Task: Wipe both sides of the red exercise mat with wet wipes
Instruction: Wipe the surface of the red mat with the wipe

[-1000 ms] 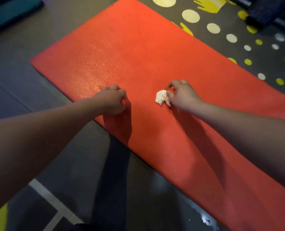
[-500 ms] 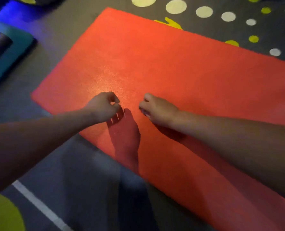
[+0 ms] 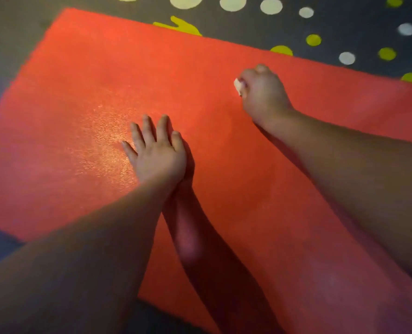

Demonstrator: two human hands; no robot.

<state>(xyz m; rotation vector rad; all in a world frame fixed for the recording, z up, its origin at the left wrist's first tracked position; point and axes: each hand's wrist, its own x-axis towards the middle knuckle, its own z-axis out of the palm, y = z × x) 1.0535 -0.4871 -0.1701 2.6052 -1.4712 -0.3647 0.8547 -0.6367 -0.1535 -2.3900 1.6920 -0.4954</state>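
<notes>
Pinching the balled wet wipe (image 3: 238, 86) in curled fingers, my right hand (image 3: 264, 97) pressed it onto the red exercise mat (image 3: 84, 75), flat on the floor (image 3: 248, 30). My left hand (image 3: 156, 153), fingers straight, braced it. Judged soft, light, floppy: lift by an edge.

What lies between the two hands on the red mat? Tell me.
Only bare red mat, in the head view, between the flat left hand and the right hand gripping the wipe.
</notes>
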